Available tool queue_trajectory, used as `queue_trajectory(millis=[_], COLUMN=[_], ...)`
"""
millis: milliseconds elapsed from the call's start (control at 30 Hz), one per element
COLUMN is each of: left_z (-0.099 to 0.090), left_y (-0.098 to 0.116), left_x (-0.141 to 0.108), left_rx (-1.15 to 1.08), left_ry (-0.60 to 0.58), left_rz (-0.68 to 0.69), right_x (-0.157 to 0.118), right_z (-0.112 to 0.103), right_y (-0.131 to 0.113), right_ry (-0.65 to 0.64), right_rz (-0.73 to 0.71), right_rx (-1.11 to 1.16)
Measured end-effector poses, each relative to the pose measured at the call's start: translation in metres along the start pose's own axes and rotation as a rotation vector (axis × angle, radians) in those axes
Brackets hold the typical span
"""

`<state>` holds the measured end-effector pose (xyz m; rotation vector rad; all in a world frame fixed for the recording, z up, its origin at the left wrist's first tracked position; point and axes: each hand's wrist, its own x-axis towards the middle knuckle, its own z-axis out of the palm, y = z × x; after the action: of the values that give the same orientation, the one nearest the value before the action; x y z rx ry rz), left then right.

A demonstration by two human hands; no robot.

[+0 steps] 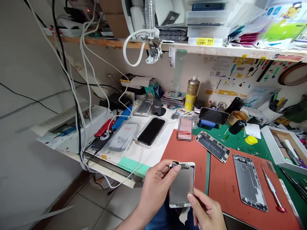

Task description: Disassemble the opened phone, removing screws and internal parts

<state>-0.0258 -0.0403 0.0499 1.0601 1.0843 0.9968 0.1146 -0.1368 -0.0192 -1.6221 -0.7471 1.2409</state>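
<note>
Between both hands is a white-edged phone screen (181,183), its grey metal back turned up, held over the near edge of the bench. My left hand (158,182) grips its upper left corner, thumb on the parts along the top. My right hand (205,206) pinches the lower right edge with thumb and fingers. Beyond it on the red mat (220,179) lies an opened phone body (213,146) with its battery showing. To the right are a bare phone housing (250,182) and a silver screwdriver (272,187) with a red end.
A black phone (151,131) lies on white paper at the left. Another phone (214,115) leans on a blue stand behind the mat. A spray can (192,93) stands by the wall, a white tool box (285,150) at the right. White cables (82,134) hang over the left edge.
</note>
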Motion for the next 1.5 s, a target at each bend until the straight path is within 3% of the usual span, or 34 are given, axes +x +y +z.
queue_trajectory(millis=[600, 833, 933, 1033, 1133, 1233, 1500], left_z=[-0.001, 0.001, 0.0, 0.002, 0.007, 0.011, 0.012], left_y=[-0.011, -0.011, -0.015, -0.023, -0.029, -0.032, -0.03], left_x=[0.01, 0.015, 0.018, 0.02, 0.02, 0.022, 0.025], left_rx=[-0.097, -0.153, -0.15, -0.123, -0.116, -0.13, -0.143], left_ry=[0.058, 0.099, 0.052, -0.099, -0.211, -0.193, -0.12], left_rz=[-0.126, -0.147, -0.167, -0.239, -0.308, -0.315, -0.345], right_x=[-0.01, -0.008, -0.008, -0.006, 0.001, 0.008, 0.016], right_z=[-0.01, -0.015, -0.017, -0.018, -0.02, -0.022, -0.024], right_y=[-0.008, -0.003, -0.008, -0.016, -0.024, -0.028, -0.028], right_ry=[-0.113, -0.254, -0.275, -0.207, -0.243, -0.289, -0.306], right_rz=[-0.083, -0.093, -0.087, -0.048, 0.002, 0.059, 0.124], right_rx=[0.021, -0.037, -0.007, 0.118, 0.293, 0.405, 0.431])
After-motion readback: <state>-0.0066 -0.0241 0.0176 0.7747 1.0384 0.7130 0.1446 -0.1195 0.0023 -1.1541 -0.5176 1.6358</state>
